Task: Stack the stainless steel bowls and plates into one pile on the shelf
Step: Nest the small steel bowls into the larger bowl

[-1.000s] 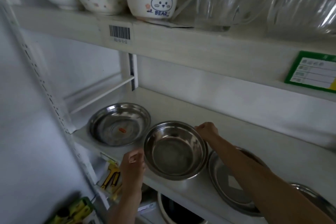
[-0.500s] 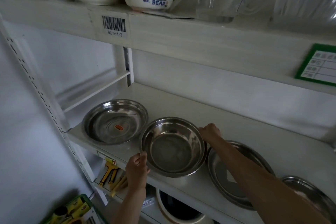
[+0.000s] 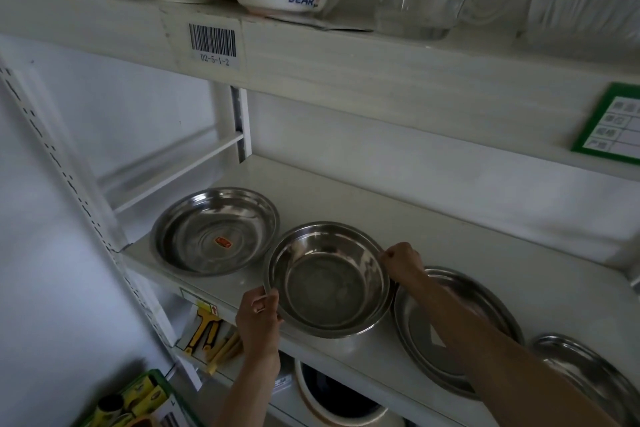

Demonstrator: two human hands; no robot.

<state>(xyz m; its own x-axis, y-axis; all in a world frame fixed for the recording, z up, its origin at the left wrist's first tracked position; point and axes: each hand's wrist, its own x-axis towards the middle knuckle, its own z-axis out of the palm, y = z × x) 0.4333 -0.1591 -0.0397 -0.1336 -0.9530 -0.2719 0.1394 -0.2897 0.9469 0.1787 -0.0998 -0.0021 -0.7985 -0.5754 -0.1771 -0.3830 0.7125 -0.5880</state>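
**Both hands on the deep bowl at the shelf's front edge**

I saw the white shelf (image 3: 398,218) carrying four steel pieces in a row, and I took the deep bowl (image 3: 327,279) as my landmark. It sat at the shelf's front edge, its near side overhanging slightly. To its right lay a wide plate (image 3: 460,333), its rim tucked just under the bowl's rim, my right forearm crossing above it. Further right of the bowl, a second plate (image 3: 588,374) showed only partly, blurred at the frame edge. To the bowl's left rested a shallow dish (image 3: 214,230) with a small red sticker (image 3: 222,242) inside, its rim touching or nearly touching the bowl; I could not tell which. My left hand (image 3: 258,314) pinched the bowl's near-left rim, thumb on top. My right hand (image 3: 401,260) gripped the bowl's far-right rim, fingers curled over it.
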